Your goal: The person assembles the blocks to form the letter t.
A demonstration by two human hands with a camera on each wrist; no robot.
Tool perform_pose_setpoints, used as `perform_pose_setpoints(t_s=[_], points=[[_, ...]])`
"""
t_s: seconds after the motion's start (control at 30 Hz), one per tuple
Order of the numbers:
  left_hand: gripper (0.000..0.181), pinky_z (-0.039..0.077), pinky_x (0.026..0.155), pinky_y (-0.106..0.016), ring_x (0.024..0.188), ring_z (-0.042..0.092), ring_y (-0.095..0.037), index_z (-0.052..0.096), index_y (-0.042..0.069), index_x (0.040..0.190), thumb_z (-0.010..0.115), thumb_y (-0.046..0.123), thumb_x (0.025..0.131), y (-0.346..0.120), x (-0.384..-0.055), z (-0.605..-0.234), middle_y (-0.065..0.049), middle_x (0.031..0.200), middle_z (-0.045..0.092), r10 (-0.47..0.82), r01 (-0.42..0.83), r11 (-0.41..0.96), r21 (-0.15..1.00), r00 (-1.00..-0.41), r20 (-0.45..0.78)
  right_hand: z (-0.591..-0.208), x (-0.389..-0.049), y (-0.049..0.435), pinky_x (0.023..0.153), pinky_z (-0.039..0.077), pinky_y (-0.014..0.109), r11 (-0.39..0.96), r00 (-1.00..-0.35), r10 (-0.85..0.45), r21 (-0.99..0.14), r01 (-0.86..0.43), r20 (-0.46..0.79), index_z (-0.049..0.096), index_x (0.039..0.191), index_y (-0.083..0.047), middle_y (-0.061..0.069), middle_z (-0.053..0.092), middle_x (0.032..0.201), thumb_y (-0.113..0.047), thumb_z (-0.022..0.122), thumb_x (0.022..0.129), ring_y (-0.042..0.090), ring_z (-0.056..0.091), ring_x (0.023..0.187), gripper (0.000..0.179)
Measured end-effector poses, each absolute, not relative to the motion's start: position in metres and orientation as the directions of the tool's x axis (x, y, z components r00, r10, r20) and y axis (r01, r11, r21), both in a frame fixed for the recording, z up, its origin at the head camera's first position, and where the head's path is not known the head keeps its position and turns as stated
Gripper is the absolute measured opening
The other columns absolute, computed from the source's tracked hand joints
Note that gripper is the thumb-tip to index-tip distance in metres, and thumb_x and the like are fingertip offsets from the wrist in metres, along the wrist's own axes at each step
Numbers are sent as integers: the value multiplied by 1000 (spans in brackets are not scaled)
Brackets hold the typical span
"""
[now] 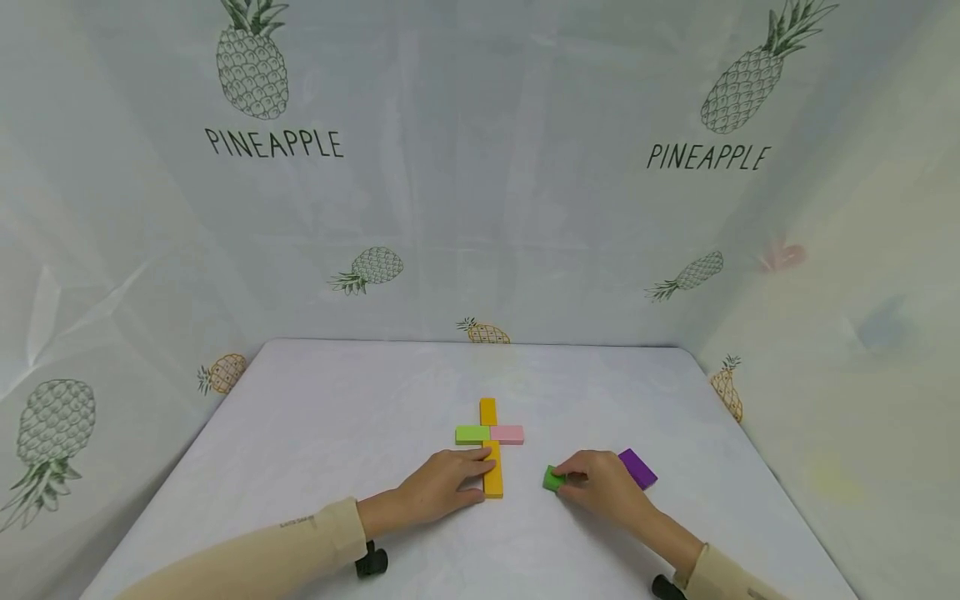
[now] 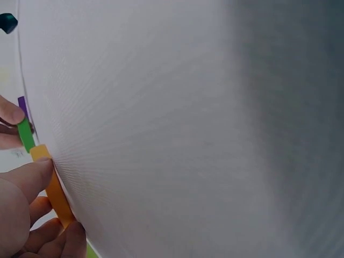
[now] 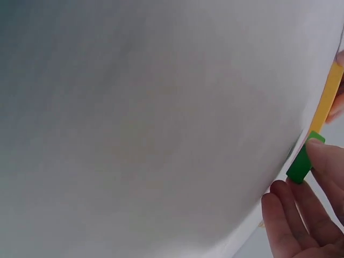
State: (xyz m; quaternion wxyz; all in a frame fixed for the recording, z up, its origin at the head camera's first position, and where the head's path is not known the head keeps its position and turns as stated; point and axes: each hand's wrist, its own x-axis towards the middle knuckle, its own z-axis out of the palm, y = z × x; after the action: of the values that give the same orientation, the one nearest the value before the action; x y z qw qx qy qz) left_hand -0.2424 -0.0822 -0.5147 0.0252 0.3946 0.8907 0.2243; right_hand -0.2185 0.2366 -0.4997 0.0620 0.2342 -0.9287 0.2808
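My left hand (image 1: 442,487) rests relaxed fingers on the orange bar (image 1: 492,479), while my right hand (image 1: 600,483) pinches the green block (image 1: 553,478) beside the purple block (image 1: 638,468).

A table (image 1: 337,400) stood against a wall (image 1: 480,208), with side walls at its left and right edges. Near the table's middle four blocks formed a cross. The far block (image 1: 488,411) lay behind, and the long block (image 1: 492,475) ran toward the front edge. The left block (image 1: 472,434) and the right block (image 1: 507,434) lay side by side between them, touching each other. The left hand (image 1: 442,487) rested against the long block's left side. To the right of the long block, apart from it, lay the small block (image 1: 552,478), pinched by the right hand (image 1: 603,487). Just behind and right of that hand lay the flat block (image 1: 637,468).
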Motion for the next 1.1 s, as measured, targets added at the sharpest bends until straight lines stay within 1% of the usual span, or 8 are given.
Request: perform_pose_setpoints(t_s=[0.17,0.43,0.7,1.1], points=[[56,49,115,-42,145,53,-20,61,9,149,79,26,99,-82,-242,-514,-6,158,54,710,682,592,430,-693,122,-499,-213,227,77,61,22,755,-888,-403,-468,-458,220,85,100,-15,-5,80,97,-10,92,81,3,71,87,21],[56,49,115,-42,145,53,-20,61,9,149,78,26,99,-81,-242,-513,-6,158,54,710,680,596,427,-695,115,-494,-202,214,80,62,28,742,-891,-413,-497,-450,190,85,101,-14,-3,80,98,-11,92,82,9,73,90,20],[55,49,115,-40,145,53,-19,62,9,149,78,26,99,-81,-242,-513,-6,158,54,705,674,599,433,-700,115,-499,-200,201,81,61,26,740,-884,-449,-501,-449,131,85,103,-15,-6,80,99,-16,90,85,5,71,91,19],[55,49,115,-40,145,54,-19,62,8,149,78,25,99,-82,-243,-516,-7,158,54,713,685,578,444,-688,134,-497,-194,186,82,62,26,690,-853,-497,-525,-498,157,85,103,-13,-5,80,99,-15,91,85,3,70,91,19]])
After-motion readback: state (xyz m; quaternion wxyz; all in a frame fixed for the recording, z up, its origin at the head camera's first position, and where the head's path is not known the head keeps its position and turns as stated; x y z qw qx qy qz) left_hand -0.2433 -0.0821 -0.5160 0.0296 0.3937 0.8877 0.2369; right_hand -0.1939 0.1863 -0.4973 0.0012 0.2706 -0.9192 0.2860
